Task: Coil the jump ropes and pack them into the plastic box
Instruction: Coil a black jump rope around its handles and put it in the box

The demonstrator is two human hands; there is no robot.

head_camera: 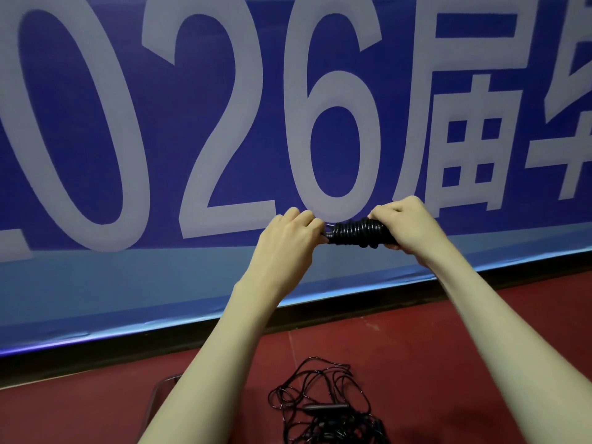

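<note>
Risk: the tight black coiled jump rope (355,233) may spring loose if either grip slackens before the free end is tucked; the wound turns look stiff and glossy.
Rope look: thin black cord wrapped in close rings around its handles, forming a short thick bundle.
Where: held up in the air in front of the blue banner with large pale lettering (224,123).
Left hand (288,241): fingers pinch the bundle's left end.
Right hand (407,225): fingers curl around the right end.
Floor: a loose tangle of black rope (323,405) lies on the red floor (416,347); the clear plastic box edge (157,392) is barely visible.
</note>
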